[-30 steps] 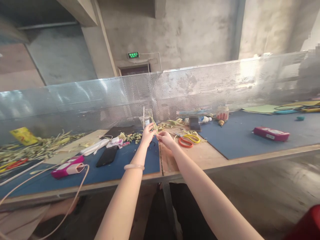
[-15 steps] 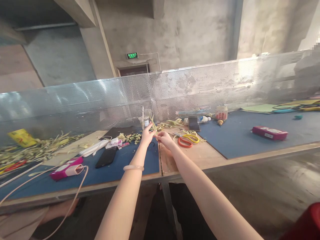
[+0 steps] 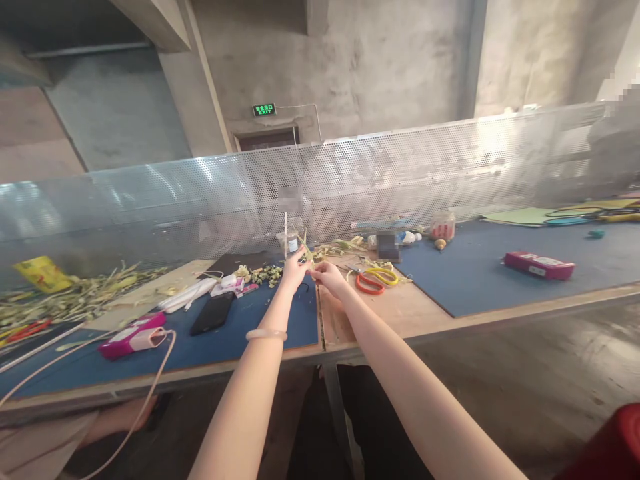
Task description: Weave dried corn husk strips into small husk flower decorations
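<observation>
Over the seam between the blue mat and the bare wood, my two hands meet at a thin, pale green leaf strip [image 3: 307, 252], which looks like dried husk. My left hand [image 3: 295, 270], with a pale bangle [image 3: 267, 335] on its wrist, is closed on the strip, whose free end sticks up past the fingers. The fingertips of my right hand [image 3: 328, 275] pinch its lower part, close beside the left fingers. To the right lie scissors with orange [image 3: 370, 285] and yellow handles [image 3: 383, 276]. Left of my hands is a heap of small greenish knotted pieces [image 3: 267, 275].
A black phone [image 3: 213, 315], a magenta box [image 3: 133, 335] with a cable and a pile of dried strips [image 3: 90, 293] lie left. Behind my hands stands a clear cup [image 3: 293, 243]. A jar [image 3: 443, 227] and another magenta box [image 3: 539, 265] are right. A perforated metal panel [image 3: 350, 180] runs behind.
The upright end of the leaf strip looks slightly turned and narrower. Both hands stay almost in the same place, closed on it.
</observation>
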### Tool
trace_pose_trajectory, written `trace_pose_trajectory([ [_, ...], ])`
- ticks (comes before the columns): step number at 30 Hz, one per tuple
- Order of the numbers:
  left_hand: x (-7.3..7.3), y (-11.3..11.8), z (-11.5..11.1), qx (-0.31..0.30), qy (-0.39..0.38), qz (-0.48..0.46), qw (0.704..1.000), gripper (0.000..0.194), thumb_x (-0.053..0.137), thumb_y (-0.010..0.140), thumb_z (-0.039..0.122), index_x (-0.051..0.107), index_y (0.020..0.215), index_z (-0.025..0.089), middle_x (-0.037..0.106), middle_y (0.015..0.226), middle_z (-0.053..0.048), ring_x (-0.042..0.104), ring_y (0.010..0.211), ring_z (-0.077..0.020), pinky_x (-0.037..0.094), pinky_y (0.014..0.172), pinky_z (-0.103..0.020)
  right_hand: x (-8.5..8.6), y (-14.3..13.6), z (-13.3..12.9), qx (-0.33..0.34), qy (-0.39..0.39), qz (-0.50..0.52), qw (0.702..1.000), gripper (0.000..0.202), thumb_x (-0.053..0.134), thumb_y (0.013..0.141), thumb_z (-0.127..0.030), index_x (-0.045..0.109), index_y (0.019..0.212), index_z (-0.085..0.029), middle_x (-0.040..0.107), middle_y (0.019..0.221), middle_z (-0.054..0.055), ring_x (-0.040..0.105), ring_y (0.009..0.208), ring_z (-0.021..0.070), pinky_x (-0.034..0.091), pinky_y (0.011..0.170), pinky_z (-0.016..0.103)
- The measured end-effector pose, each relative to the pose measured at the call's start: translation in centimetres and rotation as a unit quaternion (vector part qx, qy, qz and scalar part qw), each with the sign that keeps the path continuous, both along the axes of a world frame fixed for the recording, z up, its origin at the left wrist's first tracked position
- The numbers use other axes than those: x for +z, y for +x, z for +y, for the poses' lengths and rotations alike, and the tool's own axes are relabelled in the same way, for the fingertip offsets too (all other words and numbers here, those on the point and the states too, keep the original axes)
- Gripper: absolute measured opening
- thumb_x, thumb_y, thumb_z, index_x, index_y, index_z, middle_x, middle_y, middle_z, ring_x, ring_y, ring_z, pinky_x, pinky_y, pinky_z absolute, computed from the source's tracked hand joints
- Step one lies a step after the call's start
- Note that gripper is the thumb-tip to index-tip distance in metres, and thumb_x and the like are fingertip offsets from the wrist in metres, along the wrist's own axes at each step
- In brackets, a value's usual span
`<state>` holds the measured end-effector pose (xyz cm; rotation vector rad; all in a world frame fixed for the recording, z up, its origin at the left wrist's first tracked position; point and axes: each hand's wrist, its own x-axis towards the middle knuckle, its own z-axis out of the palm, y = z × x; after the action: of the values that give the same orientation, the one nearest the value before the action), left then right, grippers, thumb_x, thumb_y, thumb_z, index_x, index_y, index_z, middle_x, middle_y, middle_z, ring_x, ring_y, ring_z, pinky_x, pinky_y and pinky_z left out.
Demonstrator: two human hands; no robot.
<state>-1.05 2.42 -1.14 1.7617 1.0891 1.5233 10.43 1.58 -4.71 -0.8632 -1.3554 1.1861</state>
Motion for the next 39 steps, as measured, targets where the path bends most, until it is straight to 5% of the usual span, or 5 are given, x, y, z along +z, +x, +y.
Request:
trace_pose_trajectory([
  [12, 0.0, 0.2, -0.1, -0.062, -0.034, -0.067, 0.995, 0.051, 0.057, 0.074, 0.012, 0.041, 0.122, 0.011, 0.067, 0.096, -0.015, 0.064, 0.078, -0.0173, 0.049, 0.064, -0.026, 0.3, 0.0, -0.6, -0.002, 0.006, 0.004, 1.000, 0.025, 0.050, 0.086, -0.029, 0.053, 0.104, -0.013, 0.058, 0.098, 0.005, 0.058, 0.080, 0.0142, 0.050, 0.069, 0.032],
  [16, 0.0, 0.1, -0.1, -0.070, -0.046, -0.072, 0.994, 0.045, 0.059, 0.073, 0.014, 0.047, 0.116, 0.011, 0.067, 0.096, -0.015, 0.063, 0.077, -0.0173, 0.047, 0.063, -0.026, 0.6, 0.1, -0.8, -0.068, 0.025, 0.037, 0.997, 0.031, 0.048, 0.084, -0.042, 0.057, 0.085, -0.013, 0.059, 0.073, 0.001, 0.055, 0.059, 0.0098, 0.044, 0.052, 0.023],
  [20, 0.0, 0.3, -0.4, -0.108, -0.062, -0.059, 0.991, 0.044, 0.062, 0.071, 0.015, 0.049, 0.113, 0.012, 0.067, 0.091, -0.013, 0.062, 0.071, -0.0151, 0.043, 0.057, -0.022, 1.5, 1.3, -0.4, -0.126, 0.062, 0.089, 0.986, 0.036, 0.046, 0.079, -0.050, 0.058, 0.085, -0.016, 0.062, 0.077, 0.003, 0.056, 0.062, 0.0111, 0.040, 0.053, 0.022],
  [31, -0.2, 0.9, -1.4, -0.262, -0.120, -0.005, 0.958, 0.049, 0.066, 0.067, 0.020, 0.051, 0.113, 0.013, 0.067, 0.080, -0.009, 0.061, 0.067, -0.0141, 0.038, 0.050, -0.019, 4.5, 5.0, -0.1, 0.055, 0.107, 0.067, 0.990, 0.030, 0.070, 0.061, -0.037, 0.065, 0.081, -0.016, 0.065, 0.077, 0.004, 0.056, 0.064, 0.0120, 0.039, 0.054, 0.023],
  [39, -0.3, 0.8, -1.7, -0.266, -0.135, 0.034, 0.954, 0.057, 0.068, 0.065, 0.024, 0.049, 0.117, 0.010, 0.069, 0.077, -0.011, 0.059, 0.059, -0.0144, 0.036, 0.048, -0.021, 2.4, 5.8, 0.9, 0.047, 0.090, 0.053, 0.993, 0.021, 0.051, 0.085, -0.028, 0.055, 0.098, -0.012, 0.059, 0.092, 0.004, 0.058, 0.075, 0.0126, 0.049, 0.066, 0.030],
])
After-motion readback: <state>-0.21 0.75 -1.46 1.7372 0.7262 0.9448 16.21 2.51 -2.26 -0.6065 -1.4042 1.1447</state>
